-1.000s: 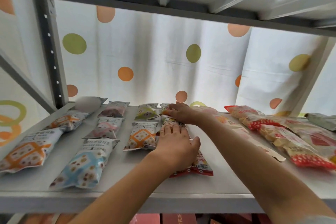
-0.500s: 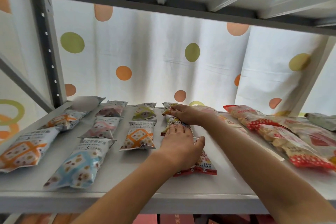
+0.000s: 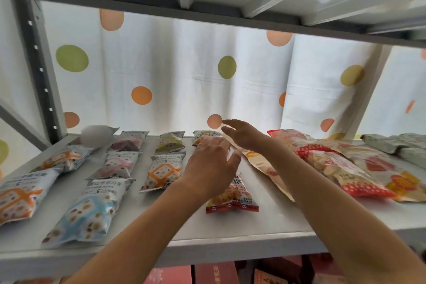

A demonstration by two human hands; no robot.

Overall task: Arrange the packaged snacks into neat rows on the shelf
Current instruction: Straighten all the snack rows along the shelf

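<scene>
On the shelf [image 3: 276,221] both hands have lifted off the packs — left hand [image 3: 212,166] spread above the red pack [image 3: 232,196], right hand [image 3: 244,136] open, raised near the back pack [image 3: 204,137].

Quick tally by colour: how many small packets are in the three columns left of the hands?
Orange packets: 3
Blue packet: 1
Pink packet: 1
Purple packet: 1
Green packet: 1
White packet, blurred: 1
Total: 8

Bright backlit curtain [image 3: 184,71], soft focus — edges bowed
</scene>
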